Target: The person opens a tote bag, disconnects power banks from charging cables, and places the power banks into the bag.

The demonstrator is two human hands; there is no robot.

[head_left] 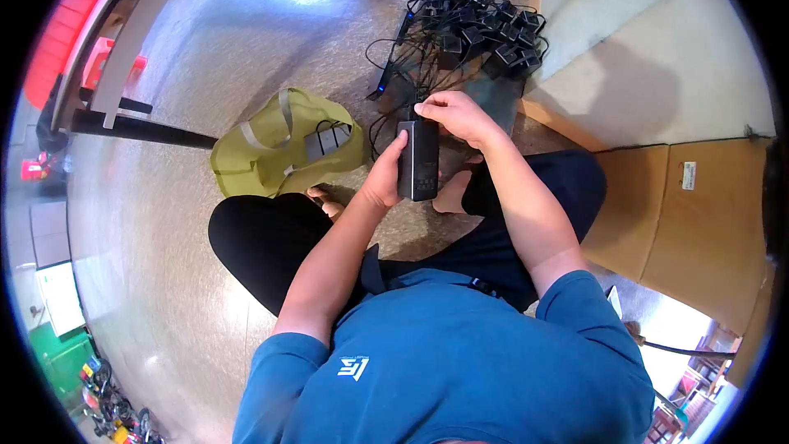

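The left hand [385, 177] grips a black box [420, 163], apparently steadying it. The right hand [464, 119] pinches narrowly, seemingly on its cable [417, 97].

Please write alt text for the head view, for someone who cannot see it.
A person seated on the floor holds a black, brick-shaped device in the left hand, with the right hand at its far end. An open green bag is to the left; beyond lies a pile of corded black adapters.

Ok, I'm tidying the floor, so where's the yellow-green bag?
In the head view, the yellow-green bag sits on the floor left of centre, beyond the left knee and left of the left hand.
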